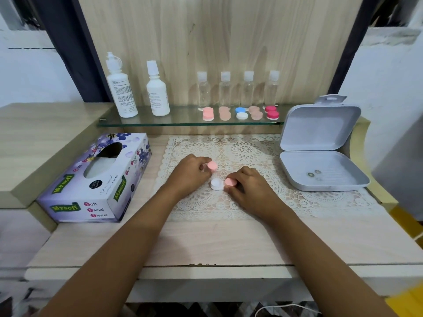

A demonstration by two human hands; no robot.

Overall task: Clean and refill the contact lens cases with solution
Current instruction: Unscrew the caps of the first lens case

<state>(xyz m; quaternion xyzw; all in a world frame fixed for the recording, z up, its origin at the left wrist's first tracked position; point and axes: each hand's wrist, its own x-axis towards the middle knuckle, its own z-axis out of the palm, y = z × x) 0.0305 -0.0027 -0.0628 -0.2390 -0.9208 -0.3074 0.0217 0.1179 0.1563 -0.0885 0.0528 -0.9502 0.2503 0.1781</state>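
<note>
vanity desk | l hand point(192, 170) pinches a detached pink cap point(212, 166), just up-left of the white lens case point(216, 184) on the lace mat point(249, 147) | r hand point(250, 187) grips 2nd pink cap point(230, 182) at case's r end; seated or off, can't tell | case axis l-r, r hand nearer | smooth round plastic on openwork lace

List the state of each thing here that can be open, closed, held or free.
left hand, pinches the loose pink cap, off the case.
right hand, grips the second pink cap at the right well; on or off, unclear.
white lens case, left well uncovered.
grey box, open, lenses inside.
four clear bottles, upright, capped.
shelf lens cases, capped.
tissue box, opened.
</note>
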